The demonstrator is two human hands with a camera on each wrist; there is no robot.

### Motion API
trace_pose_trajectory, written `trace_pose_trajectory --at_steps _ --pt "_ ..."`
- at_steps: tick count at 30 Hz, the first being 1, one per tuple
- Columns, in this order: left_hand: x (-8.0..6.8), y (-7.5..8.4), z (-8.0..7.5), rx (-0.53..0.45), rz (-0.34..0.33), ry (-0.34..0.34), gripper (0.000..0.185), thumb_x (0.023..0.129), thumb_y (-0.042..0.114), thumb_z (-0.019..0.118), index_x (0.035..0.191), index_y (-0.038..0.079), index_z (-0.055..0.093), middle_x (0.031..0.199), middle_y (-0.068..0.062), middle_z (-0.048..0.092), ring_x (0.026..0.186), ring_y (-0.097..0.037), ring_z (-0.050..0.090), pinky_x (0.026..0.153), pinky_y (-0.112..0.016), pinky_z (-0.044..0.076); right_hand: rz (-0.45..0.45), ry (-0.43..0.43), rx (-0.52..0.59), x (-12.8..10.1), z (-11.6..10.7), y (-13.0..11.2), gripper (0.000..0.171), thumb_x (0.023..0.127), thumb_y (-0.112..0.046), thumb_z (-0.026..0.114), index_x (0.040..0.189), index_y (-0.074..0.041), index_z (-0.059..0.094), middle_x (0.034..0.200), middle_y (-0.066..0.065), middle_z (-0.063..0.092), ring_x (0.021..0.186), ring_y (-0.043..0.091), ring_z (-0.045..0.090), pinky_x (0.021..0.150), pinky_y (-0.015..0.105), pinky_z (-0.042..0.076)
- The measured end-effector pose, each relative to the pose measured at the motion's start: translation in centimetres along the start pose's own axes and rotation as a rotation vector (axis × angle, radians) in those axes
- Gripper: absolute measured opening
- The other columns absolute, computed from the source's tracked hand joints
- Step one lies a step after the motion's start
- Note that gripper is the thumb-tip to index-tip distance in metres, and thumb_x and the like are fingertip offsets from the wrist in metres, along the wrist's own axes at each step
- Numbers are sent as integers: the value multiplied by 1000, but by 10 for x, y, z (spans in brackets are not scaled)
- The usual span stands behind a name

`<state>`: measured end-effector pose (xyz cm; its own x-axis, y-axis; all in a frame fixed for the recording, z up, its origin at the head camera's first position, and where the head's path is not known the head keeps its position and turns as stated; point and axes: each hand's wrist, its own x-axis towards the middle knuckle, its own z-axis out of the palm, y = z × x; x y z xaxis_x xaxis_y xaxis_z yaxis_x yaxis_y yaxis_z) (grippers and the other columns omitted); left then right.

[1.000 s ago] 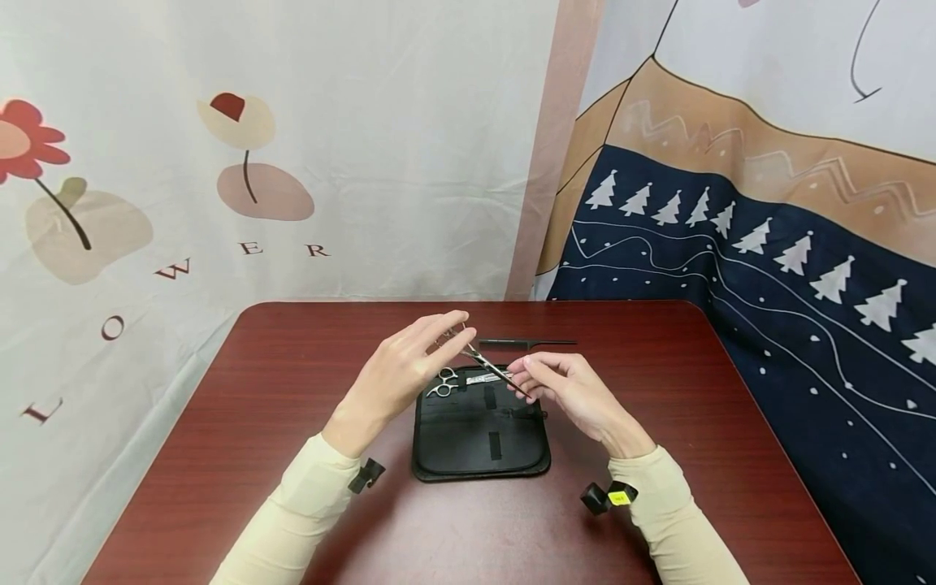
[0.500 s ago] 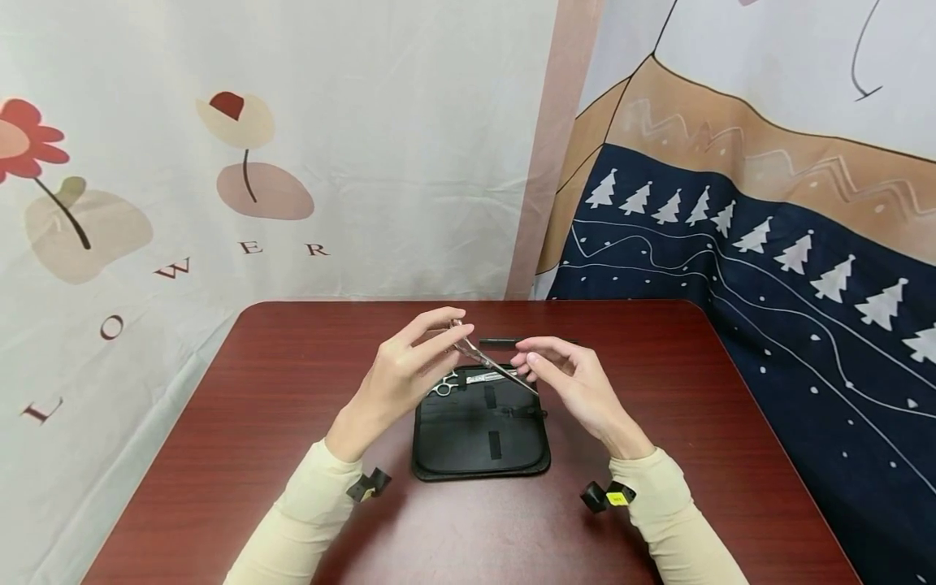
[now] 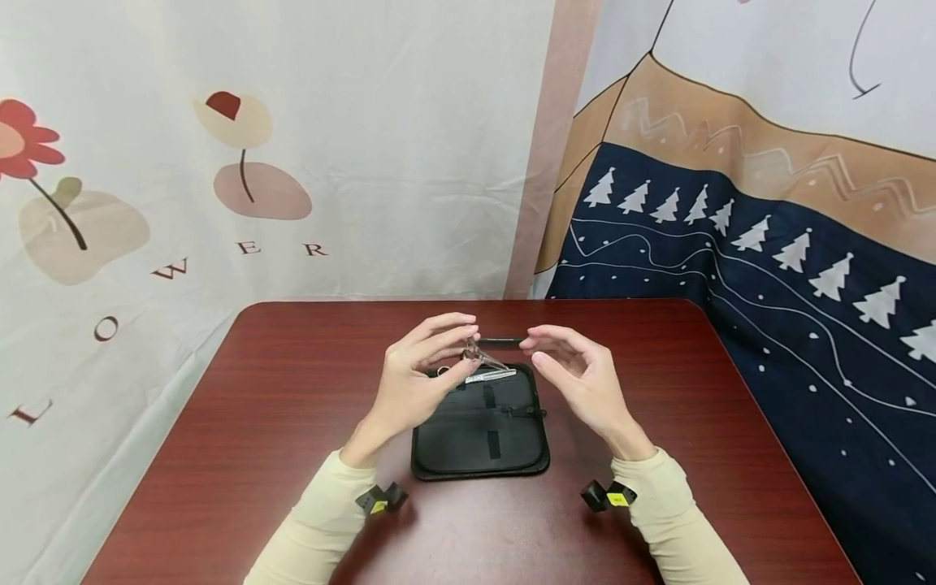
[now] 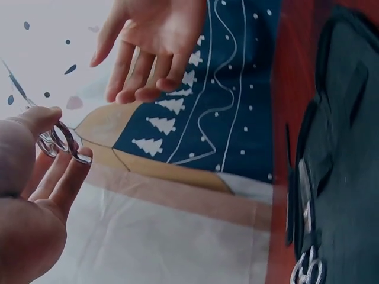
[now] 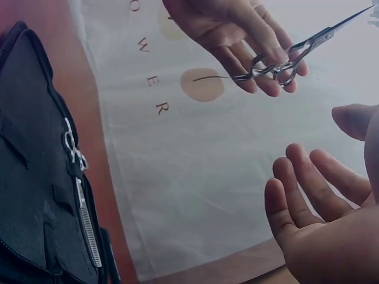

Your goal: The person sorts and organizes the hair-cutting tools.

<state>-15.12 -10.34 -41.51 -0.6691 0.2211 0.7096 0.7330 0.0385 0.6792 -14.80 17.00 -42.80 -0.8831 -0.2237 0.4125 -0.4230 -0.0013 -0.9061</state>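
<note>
Printed cloth hung behind the dark red desk (image 3: 278, 422): flowers and letters on one side, white trees on navy on the other. My left hand (image 3: 417, 378) was raised above the far end of the open black zip case (image 3: 478, 443), its grip pinching a pair of silver scissors (image 3: 478, 356) by the finger rings between thumb and fingertips. The right wrist view showed the rings caught in those fingers (image 5: 260, 56) and the closed blades pointing away. My right hand (image 3: 578, 378) hovered just beside the scissors, its grip spread, fingers relaxed and holding nothing; I saw a clear gap between it and the blades. Below my left hand, a second pair of scissors (image 5: 74, 151) lay tucked in the case. Beyond both hands a black comb (image 3: 504, 339) lay on the desk.
</note>
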Motion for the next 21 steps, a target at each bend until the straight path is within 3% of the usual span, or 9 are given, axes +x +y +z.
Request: trace_pose_trajectory --at_steps 5,10,16,21 --pt "-4 3 6 -224 -112 -12 49 91 -20 80 139 -11 73 144 -3 73 121 -15 81 101 -35 69 -70 11 -41 -1 0 -3 41 101 7 75 141 1 71 124 14 81 117 14 78 103 21 64" --pt "-6 4 12 -437 -188 -30 48 95 -18 77 142 -18 66 145 -6 73 121 -24 82 102 -47 70 -143 10 -71 -3 1 -9 46 98 12 76 142 -1 72 129 24 78 116 20 76 103 24 63" --pt "-10 4 21 -632 -324 -45 50 99 -12 77 144 9 75 145 -1 76 122 -20 82 101 -48 70 -254 12 -96 -5 6 -15 55 91 17 79 143 0 71 139 22 74 129 20 70 112 26 59" --pt "-12 1 29 -775 -331 -54 50 101 -8 76 144 17 76 145 0 77 124 -18 81 103 -43 70 -330 19 -113 -7 9 -18 57 88 19 80 142 3 71 142 24 71 133 20 68 114 26 57"
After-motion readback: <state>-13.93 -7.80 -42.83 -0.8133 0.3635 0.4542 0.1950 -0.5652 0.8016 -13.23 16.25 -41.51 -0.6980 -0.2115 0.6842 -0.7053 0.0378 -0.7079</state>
